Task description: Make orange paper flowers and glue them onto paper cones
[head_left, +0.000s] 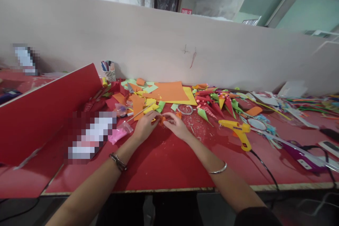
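Both my hands meet over the red table (164,159). My left hand (144,125) and my right hand (176,125) pinch a small orange paper piece (162,120) between their fingertips. A thin wooden stick (139,113) lies just past my left hand. Orange and yellow paper sheets (171,91) lie behind the hands, with several cut scraps around them. A dark bracelet circles my left wrist and a silver bangle my right.
A yellow glue gun (239,130) with a black cord lies right of my hands. Coloured paper cones (212,104) are heaped behind it. A pen cup (108,70) stands by the back wall. A red divider board (47,113) leans at left. A purple tool (304,155) lies at far right.
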Action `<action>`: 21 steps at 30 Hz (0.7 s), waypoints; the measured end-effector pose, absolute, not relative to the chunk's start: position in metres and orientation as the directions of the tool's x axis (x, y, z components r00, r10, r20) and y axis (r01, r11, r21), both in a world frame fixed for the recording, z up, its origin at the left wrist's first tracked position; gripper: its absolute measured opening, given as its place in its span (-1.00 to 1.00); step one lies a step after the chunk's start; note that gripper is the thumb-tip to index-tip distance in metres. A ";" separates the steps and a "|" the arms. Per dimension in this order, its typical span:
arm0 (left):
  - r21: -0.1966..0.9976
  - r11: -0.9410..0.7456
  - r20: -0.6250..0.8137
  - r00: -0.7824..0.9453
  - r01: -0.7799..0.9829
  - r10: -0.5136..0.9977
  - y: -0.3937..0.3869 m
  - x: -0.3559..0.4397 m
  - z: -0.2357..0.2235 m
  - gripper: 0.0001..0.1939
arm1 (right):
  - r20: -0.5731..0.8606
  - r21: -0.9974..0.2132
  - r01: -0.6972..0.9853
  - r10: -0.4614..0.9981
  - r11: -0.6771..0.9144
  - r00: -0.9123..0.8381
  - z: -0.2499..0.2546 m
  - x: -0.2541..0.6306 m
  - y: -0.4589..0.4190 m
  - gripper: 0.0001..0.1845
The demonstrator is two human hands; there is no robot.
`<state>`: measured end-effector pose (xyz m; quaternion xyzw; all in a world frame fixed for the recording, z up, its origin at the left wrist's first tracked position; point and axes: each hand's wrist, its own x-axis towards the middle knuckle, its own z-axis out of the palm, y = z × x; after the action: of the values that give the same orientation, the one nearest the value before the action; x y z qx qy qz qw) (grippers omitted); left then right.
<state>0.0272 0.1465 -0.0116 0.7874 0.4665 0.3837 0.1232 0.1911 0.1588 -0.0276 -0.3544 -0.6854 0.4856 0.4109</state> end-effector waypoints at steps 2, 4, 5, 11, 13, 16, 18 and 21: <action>0.551 -0.534 0.482 0.279 0.641 0.831 0.145 0.027 -0.011 -0.89 | 0.267 -0.932 0.124 0.878 0.339 -0.398 -0.026 0.191 0.156 -0.70; 0.552 -0.539 0.483 0.282 0.636 0.829 0.144 0.027 -0.011 -0.91 | 0.314 -0.897 0.175 0.865 0.405 -0.391 -0.024 0.192 0.155 -0.73; 0.552 -0.541 0.487 0.281 0.635 0.827 0.144 0.027 -0.010 -0.92 | 0.338 -0.877 0.202 0.858 0.437 -0.388 -0.023 0.193 0.154 -0.75; 0.551 -0.540 0.497 0.269 0.636 0.825 0.146 0.027 -0.011 -0.94 | 0.493 -0.731 0.347 0.806 0.588 -0.326 -0.018 0.199 0.155 -0.85; 0.549 -0.545 0.506 0.267 0.634 0.820 0.148 0.026 -0.012 -0.93 | 0.509 -0.721 0.358 0.804 0.593 -0.307 -0.017 0.201 0.156 -0.87; 0.533 -0.556 0.531 0.258 0.638 0.807 0.150 0.025 -0.013 -0.93 | 0.514 -0.719 0.356 0.802 0.597 -0.305 -0.017 0.202 0.157 -0.92; 0.521 -0.576 0.563 0.253 0.630 0.787 0.151 0.025 -0.014 -0.94 | 0.525 -0.708 0.353 0.791 0.611 -0.315 -0.017 0.203 0.158 -0.92; 0.553 -0.578 0.586 0.213 0.600 0.782 0.152 0.024 -0.014 -0.86 | 0.573 -0.660 0.359 0.751 0.660 -0.328 -0.016 0.204 0.158 -0.90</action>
<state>0.0245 0.1518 -0.0143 0.7719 0.4474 0.4398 0.1034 0.2037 0.1583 -0.0165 -0.3530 -0.7864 0.2132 0.4599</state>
